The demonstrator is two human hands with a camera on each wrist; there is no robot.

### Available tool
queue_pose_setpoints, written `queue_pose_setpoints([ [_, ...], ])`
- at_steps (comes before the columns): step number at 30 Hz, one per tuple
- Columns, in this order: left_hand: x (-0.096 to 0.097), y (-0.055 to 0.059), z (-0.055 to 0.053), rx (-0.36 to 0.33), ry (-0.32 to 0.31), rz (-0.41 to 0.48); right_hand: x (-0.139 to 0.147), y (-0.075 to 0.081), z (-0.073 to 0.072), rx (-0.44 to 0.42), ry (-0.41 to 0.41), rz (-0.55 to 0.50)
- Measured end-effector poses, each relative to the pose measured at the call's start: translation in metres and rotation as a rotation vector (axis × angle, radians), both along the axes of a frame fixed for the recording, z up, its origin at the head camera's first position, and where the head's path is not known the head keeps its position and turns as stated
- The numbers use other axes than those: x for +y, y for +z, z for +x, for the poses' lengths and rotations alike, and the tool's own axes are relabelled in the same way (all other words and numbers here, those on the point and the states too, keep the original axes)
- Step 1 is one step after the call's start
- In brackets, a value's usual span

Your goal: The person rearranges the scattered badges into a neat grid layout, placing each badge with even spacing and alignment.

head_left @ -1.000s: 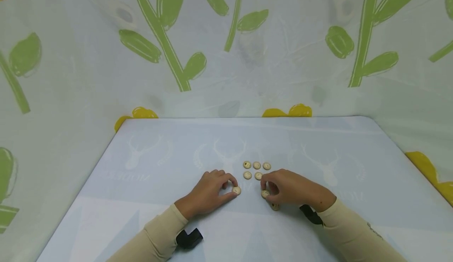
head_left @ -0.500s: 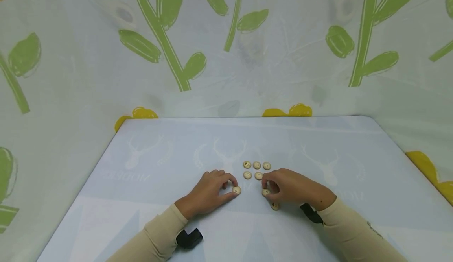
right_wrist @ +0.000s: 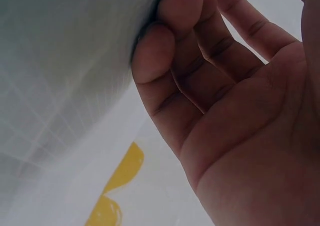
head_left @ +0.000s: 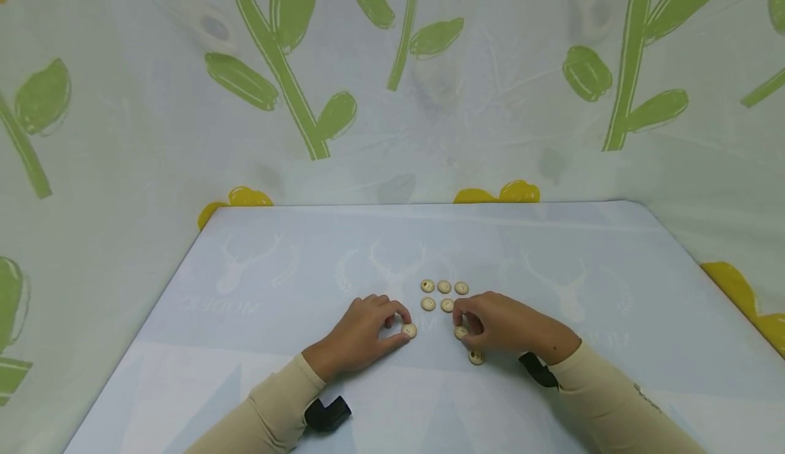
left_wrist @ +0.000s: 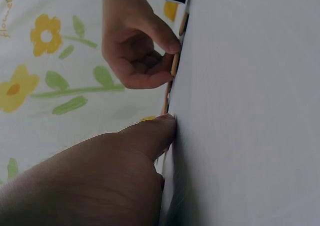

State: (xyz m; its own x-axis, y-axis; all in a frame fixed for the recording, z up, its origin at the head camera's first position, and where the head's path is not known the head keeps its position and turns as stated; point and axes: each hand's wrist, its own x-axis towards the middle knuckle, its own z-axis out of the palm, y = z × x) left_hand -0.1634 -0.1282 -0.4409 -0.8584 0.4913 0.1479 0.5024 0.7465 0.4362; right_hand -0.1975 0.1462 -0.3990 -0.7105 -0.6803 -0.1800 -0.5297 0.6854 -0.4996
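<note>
In the head view my left hand [head_left: 368,331] pinches a round pale button [head_left: 409,330] between thumb and forefinger, down on the table. My right hand [head_left: 503,324] has another pale button [head_left: 460,332] between its thumb and forefinger, also at the table surface. Just below the right hand lies a button with a dark spot [head_left: 475,357]. Beyond the hands, a row of three buttons [head_left: 444,287] sits above two more, a left one [head_left: 428,303] and a right one [head_left: 447,305] close to the right forefinger. The right wrist view shows the right palm [right_wrist: 250,136], not its button.
A pale blue-and-white cloth with deer prints covers the table [head_left: 294,256]. Behind it hangs a white curtain [head_left: 503,120] printed with green leaves and yellow flowers. Each wrist wears a black strap piece, such as the left one [head_left: 328,414].
My right hand has nudged its button slightly away from me, and the spotted button below it shows more fully. The left hand and its button look unmoved.
</note>
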Motion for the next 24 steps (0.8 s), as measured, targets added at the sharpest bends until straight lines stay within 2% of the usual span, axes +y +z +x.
queue_pose_setpoints([
  [17, 0.0007, 0.0003, 0.0006, -0.012, -0.002, 0.003, -0.0004, -0.0034, 0.0018, 0.008, -0.019, -0.004],
  [24, 0.0007, -0.0003, 0.0012, -0.001, 0.0, 0.002, -0.0026, -0.0054, 0.0035, 0.043, -0.023, -0.002],
])
